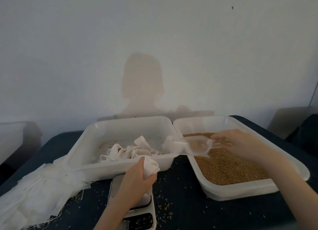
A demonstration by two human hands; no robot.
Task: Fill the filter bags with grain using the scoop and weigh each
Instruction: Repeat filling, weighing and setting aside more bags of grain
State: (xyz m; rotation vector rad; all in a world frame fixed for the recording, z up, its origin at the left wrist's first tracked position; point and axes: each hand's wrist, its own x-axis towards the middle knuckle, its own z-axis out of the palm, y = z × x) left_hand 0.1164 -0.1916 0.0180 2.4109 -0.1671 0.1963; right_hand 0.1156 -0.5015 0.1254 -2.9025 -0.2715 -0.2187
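While my left hand clamps a white filter bag above the scale, my right hand grips the clear scoop over the grain tray.

open tabletop between scale and grain tray, scattered grains

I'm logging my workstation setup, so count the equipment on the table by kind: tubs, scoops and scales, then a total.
White plastic tubs: 2, the left tub with filter bags, the right tub with grain.
Clear scoops: 1, the scoop in the right hand.
Scales: 1, the scale under the left hand.
Total: 4
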